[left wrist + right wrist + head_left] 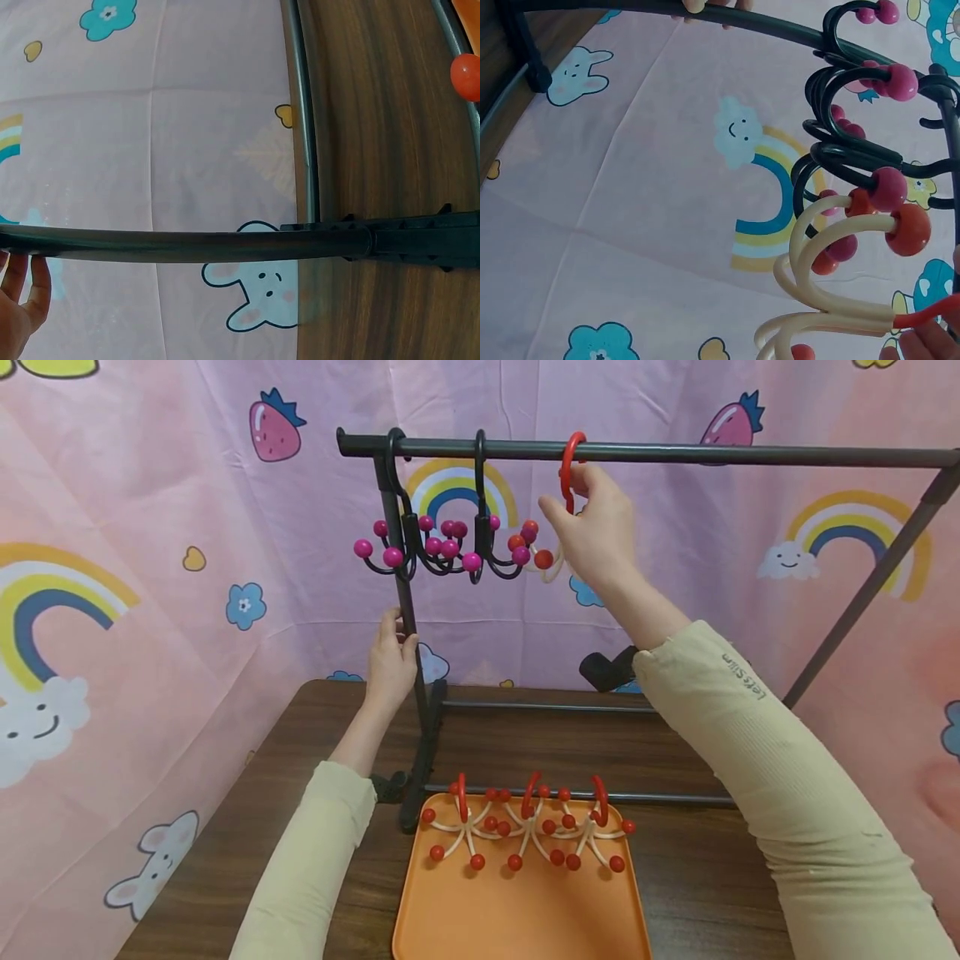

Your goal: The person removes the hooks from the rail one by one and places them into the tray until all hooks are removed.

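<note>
My right hand [600, 522] pinches a multi-arm hook hanger by its red hook [568, 472], which loops over the rack's top bar [712, 454]. Cream arms [847, 322] tipped with red-orange balls spread below that hook, partly hidden by the hand in the head view. My left hand [392, 664] grips the rack's left post [187, 246], thumb on one side and fingers on the other. Two black hangers, one at the left end [410, 531] and another [481, 535] beside it, hang from the bar with magenta balls on their arms.
An orange tray [517, 918] lies on the brown wooden table [300, 760] in front of the rack. Along its far end rest three cream hangers [531, 827] with red hooks and red balls. Behind the rack hangs a patterned pink cloth [315, 552].
</note>
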{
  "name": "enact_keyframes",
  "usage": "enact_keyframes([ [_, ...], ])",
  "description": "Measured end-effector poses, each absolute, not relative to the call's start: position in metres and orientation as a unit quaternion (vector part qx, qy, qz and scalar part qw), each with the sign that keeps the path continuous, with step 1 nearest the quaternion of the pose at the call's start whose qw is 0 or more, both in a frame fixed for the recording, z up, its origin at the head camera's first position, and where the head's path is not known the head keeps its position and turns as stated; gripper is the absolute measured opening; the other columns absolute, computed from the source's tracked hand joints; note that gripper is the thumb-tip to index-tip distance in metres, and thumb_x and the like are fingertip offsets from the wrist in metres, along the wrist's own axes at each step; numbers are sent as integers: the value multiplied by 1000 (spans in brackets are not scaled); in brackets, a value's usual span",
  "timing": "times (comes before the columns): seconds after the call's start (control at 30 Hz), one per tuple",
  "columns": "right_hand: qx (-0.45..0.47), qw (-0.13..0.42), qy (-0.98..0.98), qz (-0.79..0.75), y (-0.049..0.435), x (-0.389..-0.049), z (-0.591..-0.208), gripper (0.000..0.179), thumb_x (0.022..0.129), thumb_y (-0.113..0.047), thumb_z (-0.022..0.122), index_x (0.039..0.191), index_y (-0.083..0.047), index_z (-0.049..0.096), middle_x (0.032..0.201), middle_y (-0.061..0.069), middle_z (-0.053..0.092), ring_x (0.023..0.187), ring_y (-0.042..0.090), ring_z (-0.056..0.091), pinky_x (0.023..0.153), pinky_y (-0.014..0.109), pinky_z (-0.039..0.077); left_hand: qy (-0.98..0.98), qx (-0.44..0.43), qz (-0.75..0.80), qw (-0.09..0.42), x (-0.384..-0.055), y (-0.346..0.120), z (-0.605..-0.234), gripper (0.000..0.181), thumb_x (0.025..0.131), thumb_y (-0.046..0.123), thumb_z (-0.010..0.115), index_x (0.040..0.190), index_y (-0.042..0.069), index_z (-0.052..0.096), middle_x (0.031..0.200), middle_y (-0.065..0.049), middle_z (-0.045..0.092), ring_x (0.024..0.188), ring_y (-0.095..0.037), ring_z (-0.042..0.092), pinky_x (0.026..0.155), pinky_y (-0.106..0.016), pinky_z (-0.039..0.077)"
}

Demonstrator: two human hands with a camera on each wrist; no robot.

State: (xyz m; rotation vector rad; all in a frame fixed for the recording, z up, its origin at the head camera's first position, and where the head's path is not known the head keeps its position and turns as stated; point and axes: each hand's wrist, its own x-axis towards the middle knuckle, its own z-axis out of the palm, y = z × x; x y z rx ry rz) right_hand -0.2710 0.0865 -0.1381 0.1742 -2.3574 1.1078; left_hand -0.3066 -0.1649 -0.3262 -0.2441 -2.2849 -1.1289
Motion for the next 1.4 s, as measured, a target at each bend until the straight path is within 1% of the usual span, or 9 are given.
enact_keyframes([
  [0.1, 61, 267, -863, 425, 83, -273, -138, 40, 87, -39, 55, 119, -15, 52, 124, -2, 54, 118, 8, 45, 87, 24, 46, -854, -89, -428, 283, -306, -166, -326, 39, 95, 13, 46, 131, 8, 33, 115, -19, 50, 101, -31, 52, 80, -46, 47],
  [0.2, 60, 279, -854, 436, 82, -276, -138, 34, 89, -35, 54, 114, -12, 54, 120, 0, 56, 114, 8, 48, 88, 22, 44, -851, -94, -428, 289, -305, -165, -325, 38, 94, 12, 47, 130, 7, 35, 114, -19, 51, 101, -31, 53, 81, -46, 46],
  [0.37, 58, 306, -848, 428, 85, -278, -136, 26, 92, -27, 50, 110, -10, 57, 112, 1, 60, 107, 8, 52, 89, 18, 40, -850, -93, -434, 284, -304, -163, -324, 38, 94, 14, 47, 130, 9, 35, 116, -19, 50, 101, -31, 52, 81, -47, 46],
  [0.57, 50, 306, -851, 423, 88, -278, -134, 23, 91, -25, 52, 109, -11, 60, 105, 3, 64, 96, 11, 54, 86, 19, 40, -852, -89, -434, 279, -305, -162, -324, 39, 94, 15, 46, 130, 9, 34, 117, -19, 49, 103, -32, 52, 82, -47, 46],
  [0.7, 53, 323, -848, 417, 92, -277, -131, 22, 91, -23, 53, 108, -10, 61, 105, 4, 64, 95, 11, 56, 86, 18, 40, -853, -88, -438, 269, -305, -162, -325, 39, 94, 17, 46, 131, 9, 33, 116, -19, 49, 103, -31, 51, 81, -46, 46],
  [0.87, 60, 351, -844, 402, 96, -274, -127, 23, 91, -23, 53, 108, -9, 61, 108, 2, 62, 99, 9, 57, 88, 14, 41, -854, -80, -445, 256, -305, -163, -325, 40, 95, 16, 45, 132, 11, 31, 118, -18, 48, 103, -30, 52, 81, -46, 47],
  [1.0, 70, 365, -844, 387, 99, -271, -125, 22, 91, -22, 54, 107, -9, 62, 108, 2, 61, 102, 6, 58, 87, 14, 44, -856, -80, -438, 264, -306, -165, -326, 40, 95, 14, 45, 132, 10, 31, 117, -18, 49, 103, -30, 52, 81, -46, 47],
  [1.17, 75, 387, -832, 391, 106, -264, -123, 20, 91, -20, 54, 104, -8, 63, 104, 5, 60, 100, 7, 59, 86, 14, 45, -850, -95, -435, 282, -306, -164, -327, 37, 94, 11, 46, 129, 7, 33, 113, -20, 51, 101, -32, 52, 84, -45, 44],
  [1.4, 77, 381, -816, 429, 121, -246, -135, 23, 90, -26, 55, 106, -11, 63, 105, 3, 60, 99, 8, 59, 86, 20, 47, -848, -96, -433, 292, -306, -163, -327, 36, 94, 12, 46, 128, 7, 34, 111, -19, 51, 100, -31, 52, 83, -45, 45],
])
